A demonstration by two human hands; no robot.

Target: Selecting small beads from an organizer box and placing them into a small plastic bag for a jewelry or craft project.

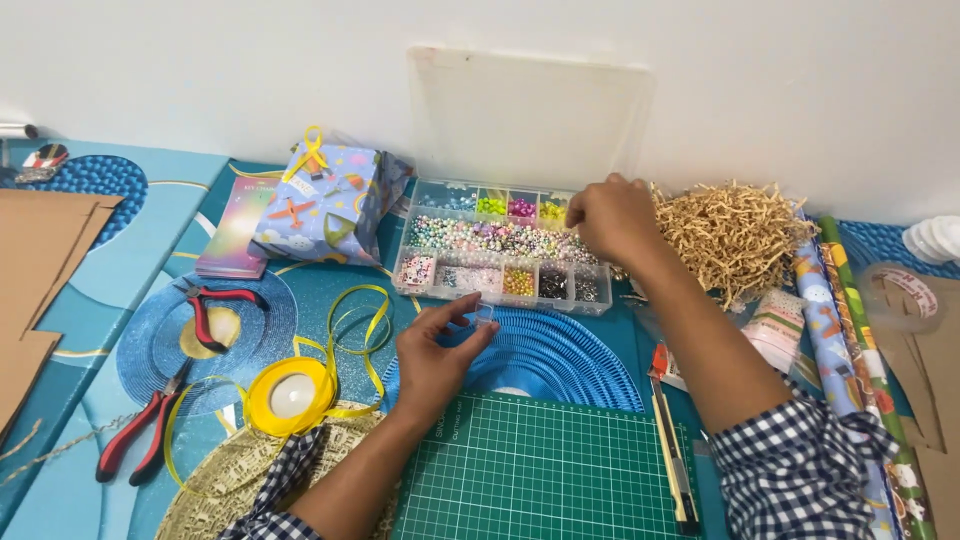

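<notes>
1. The left hand (432, 357) pinched a small clear piece (485, 316) between fingertips, above the green cutting mat (540, 470).
2. The right hand (610, 217) reached with bunched fingers into the bead organizer box (500, 245); what it gripped could not be told.
3. A yellow ribbon spool (292, 396) lay left.

A home craft table: bead box (500, 245), ribbon spool (291, 396), pliers (140, 425), cutting mat (540, 470).

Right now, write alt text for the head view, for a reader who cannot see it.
A person's right hand reaches into an open clear bead organiser of coloured beads, while the left hand pinches a small clear piece above a green cutting mat. Around them lie a yellow ribbon spool, red-handled pliers, a wrapped gift and shredded paper filler.
</notes>
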